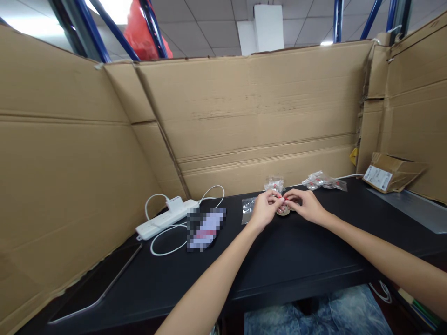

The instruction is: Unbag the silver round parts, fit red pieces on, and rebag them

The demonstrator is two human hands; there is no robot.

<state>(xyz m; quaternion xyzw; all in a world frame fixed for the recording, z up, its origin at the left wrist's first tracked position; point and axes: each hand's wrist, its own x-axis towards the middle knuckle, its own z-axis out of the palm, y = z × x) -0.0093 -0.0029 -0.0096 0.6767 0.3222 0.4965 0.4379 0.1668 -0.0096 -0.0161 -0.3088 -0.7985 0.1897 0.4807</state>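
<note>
My left hand [266,208] and my right hand [304,204] meet above the black table, fingers closed in a pinch. Between the fingertips shows a small red piece [281,198], too small to name. Just under the fingers is a round pale disc [283,213], partly covered by them. Beside my left hand lies a clear plastic bag [247,208]. Behind the hands sits another clear bag [274,183] with small red and pale parts inside.
Several clear bags [323,180] of parts lie back right, near an opened cardboard box [393,172] and a clear sheet [415,209]. A white power strip [167,218] with cables and a blurred-out object [206,229] are left. Cardboard walls [258,107] enclose the black table [279,260].
</note>
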